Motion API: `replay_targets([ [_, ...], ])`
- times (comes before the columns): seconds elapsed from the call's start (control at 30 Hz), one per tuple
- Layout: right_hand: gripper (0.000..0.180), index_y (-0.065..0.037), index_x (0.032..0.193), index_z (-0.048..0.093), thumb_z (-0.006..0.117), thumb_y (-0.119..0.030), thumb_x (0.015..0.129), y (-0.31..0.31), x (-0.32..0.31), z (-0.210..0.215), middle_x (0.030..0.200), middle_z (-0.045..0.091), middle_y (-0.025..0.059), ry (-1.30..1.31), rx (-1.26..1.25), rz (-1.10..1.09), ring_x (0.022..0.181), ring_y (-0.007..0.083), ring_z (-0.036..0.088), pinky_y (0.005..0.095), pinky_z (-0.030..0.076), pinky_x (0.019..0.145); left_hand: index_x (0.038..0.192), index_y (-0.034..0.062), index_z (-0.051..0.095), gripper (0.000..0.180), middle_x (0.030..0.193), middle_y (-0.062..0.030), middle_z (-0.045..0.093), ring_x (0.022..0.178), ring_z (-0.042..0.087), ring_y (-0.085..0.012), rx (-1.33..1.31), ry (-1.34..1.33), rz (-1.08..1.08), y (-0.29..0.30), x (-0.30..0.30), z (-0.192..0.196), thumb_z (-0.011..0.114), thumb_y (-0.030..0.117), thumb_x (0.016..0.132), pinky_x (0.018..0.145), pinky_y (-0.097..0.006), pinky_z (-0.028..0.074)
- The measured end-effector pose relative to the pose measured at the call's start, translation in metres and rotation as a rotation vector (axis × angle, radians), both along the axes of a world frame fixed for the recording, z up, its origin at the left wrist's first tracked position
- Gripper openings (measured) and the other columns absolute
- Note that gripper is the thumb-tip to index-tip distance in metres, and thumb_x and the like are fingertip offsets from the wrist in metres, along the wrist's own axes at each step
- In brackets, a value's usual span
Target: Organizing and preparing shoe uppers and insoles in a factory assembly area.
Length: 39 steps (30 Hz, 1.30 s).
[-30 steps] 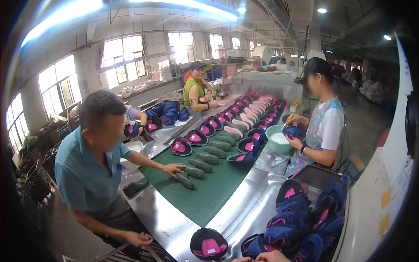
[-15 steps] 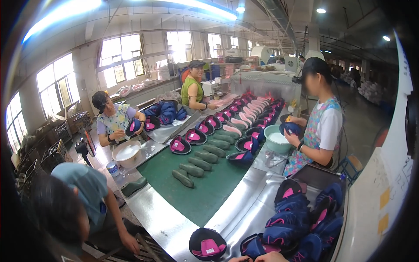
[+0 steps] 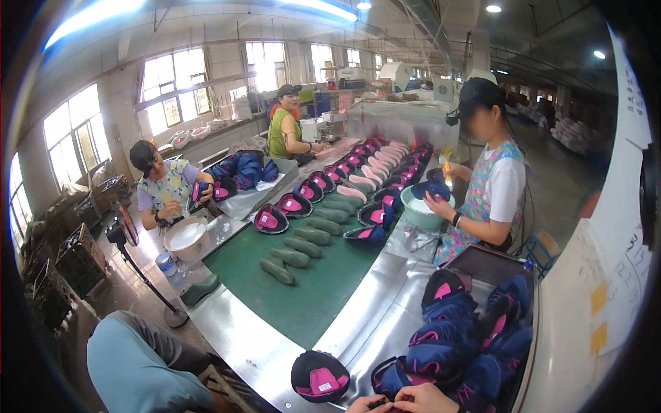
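At the lower edge my left hand (image 3: 367, 405) and my right hand (image 3: 427, 399) are close together, fingers pinched. A small dark piece shows between them, too little of it to name. Just beyond them lies a navy shoe upper (image 3: 391, 377) with pink lining. To their left a black shoe upper (image 3: 311, 366) with a pink inside and a white label rests on the metal table edge (image 3: 255, 351). To their right a pile of navy shoe uppers (image 3: 441, 337) fills a tray.
Green shoe lasts (image 3: 290, 257), pink insoles (image 3: 375, 172) and rows of uppers lie on a green belt (image 3: 275, 310). Co-workers with uppers stand left and right, near a cream basin (image 3: 186, 237) and a green basin (image 3: 420, 213). A person in blue (image 3: 138, 372) bends at lower left beside a fan (image 3: 122, 230).
My hands show more fully above the lower edge. The person at lower left has bent further down. At right, the co-worker's yellow tool now stands upright. The whole view has shifted slightly.
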State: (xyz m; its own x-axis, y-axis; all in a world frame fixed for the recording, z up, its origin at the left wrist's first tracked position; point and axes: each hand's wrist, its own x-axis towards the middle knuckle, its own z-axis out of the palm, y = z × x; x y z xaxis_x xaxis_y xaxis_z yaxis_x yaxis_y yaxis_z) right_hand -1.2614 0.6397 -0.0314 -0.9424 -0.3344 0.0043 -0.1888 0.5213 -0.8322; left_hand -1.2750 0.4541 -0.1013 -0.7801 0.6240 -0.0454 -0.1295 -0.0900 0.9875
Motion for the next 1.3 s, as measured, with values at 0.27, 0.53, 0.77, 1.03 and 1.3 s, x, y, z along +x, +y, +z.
replay_targets([
  [0.27,0.018,-0.002,0.085,0.062,0.058,-0.018,0.079,-0.005,0.001,0.002,0.075,0.062,0.0159,0.111,-0.01,0.178,0.069,0.0303,0.061,0.034,0.048,0.061,0.094,0.0032,0.052,0.009,0.072,0.0,0.052,0.06,0.049,-0.007,-0.007,-0.02,0.023,-0.004,0.002,-0.009,0.047,0.009,0.09,0.053,-0.02,0.041],
  [0.53,0.029,-0.007,0.105,0.059,0.052,-0.029,0.087,0.017,0.022,0.0,0.086,0.065,0.0055,-0.147,0.171,0.324,0.079,0.0186,0.063,0.0275,0.049,0.07,0.091,0.0028,0.06,0.013,0.067,0.0018,0.054,0.058,0.047,-0.0055,0.065,0.053,0.466,-0.059,-0.016,-0.042,0.051,0.004,0.081,0.052,-0.02,0.037],
  [0.77,0.033,-0.009,0.104,0.058,0.063,-0.027,0.077,0.062,0.045,0.025,0.091,0.062,0.0095,-0.221,0.353,0.023,0.083,0.025,0.061,0.0328,0.049,0.071,0.12,0.0141,0.048,0.051,0.076,-0.0186,0.062,0.071,0.061,-0.0363,-0.948,0.363,0.119,-0.136,-0.012,-0.052,0.063,0.031,0.074,0.064,-0.041,0.049],
  [1.03,0.032,-0.011,0.096,0.06,0.064,-0.034,0.074,0.083,0.077,0.006,0.084,0.064,0.0073,-0.209,0.77,-0.161,0.08,0.0266,0.062,0.0366,0.049,0.067,0.129,0.0145,0.035,0.071,0.074,-0.0174,0.063,0.067,0.06,-0.0383,-1.168,0.342,0.246,-0.1,-0.019,-0.091,0.068,0.034,0.069,0.058,-0.048,0.047],
  [1.3,0.037,-0.01,0.102,0.059,0.063,-0.035,0.075,0.089,0.087,0.006,0.092,0.063,0.0094,-0.19,0.77,-0.135,0.087,0.0268,0.06,0.0372,0.049,0.072,0.093,0.011,0.057,0.02,0.068,-0.0127,0.063,0.065,0.063,-0.0292,-0.676,0.527,0.464,-0.059,-0.102,-0.099,0.064,0.015,0.075,0.058,-0.037,0.048],
])
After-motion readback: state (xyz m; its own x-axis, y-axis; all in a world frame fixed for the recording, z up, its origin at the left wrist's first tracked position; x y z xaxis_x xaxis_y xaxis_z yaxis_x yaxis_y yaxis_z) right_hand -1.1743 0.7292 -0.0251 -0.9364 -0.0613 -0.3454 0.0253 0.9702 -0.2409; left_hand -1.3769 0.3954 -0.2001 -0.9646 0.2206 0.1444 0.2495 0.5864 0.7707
